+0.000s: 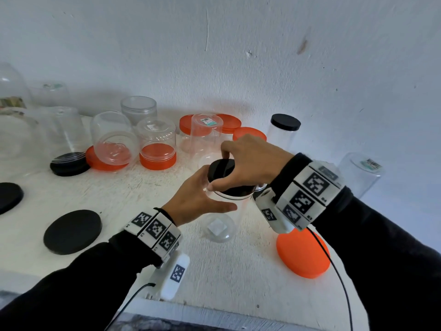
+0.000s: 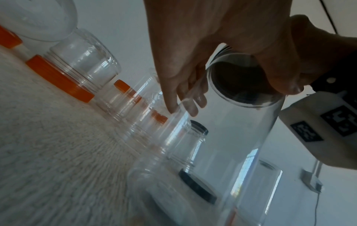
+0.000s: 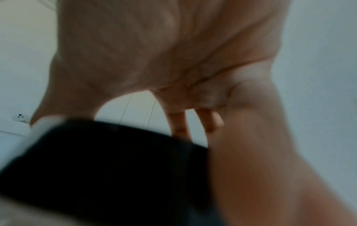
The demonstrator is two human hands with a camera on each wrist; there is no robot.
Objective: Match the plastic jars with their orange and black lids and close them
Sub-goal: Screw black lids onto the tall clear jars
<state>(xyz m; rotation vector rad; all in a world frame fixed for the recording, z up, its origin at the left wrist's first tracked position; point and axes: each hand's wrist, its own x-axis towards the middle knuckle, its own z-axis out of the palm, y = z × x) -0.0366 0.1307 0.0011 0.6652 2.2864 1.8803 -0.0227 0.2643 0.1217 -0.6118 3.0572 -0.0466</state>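
Note:
A tall clear plastic jar [image 1: 218, 225] stands upright on the white table [image 1: 143, 187] in the middle of the head view. My left hand [image 1: 198, 197] holds it just under the rim, thumb across the front and fingers behind. A black lid [image 1: 220, 172] sits on the jar's mouth, and my right hand [image 1: 250, 161] grips it from above with thumb and fingers round its edge. In the left wrist view the jar [image 2: 241, 145] shows the dark lid [image 2: 241, 79] through its wall, beside my left hand's fingers [image 2: 183, 94]. The blurred right wrist view shows my right hand [image 3: 164, 53] over the lid [image 3: 106, 168].
Two loose black lids [image 1: 72, 231] [image 1: 9, 197] lie at the left and an orange lid [image 1: 301, 253] under my right wrist. A closed black-lidded jar [image 1: 285, 130] stands behind. Several upturned jars on orange lids [image 1: 157, 149] line the back wall. Another clear jar [image 1: 360, 173] stands at the right.

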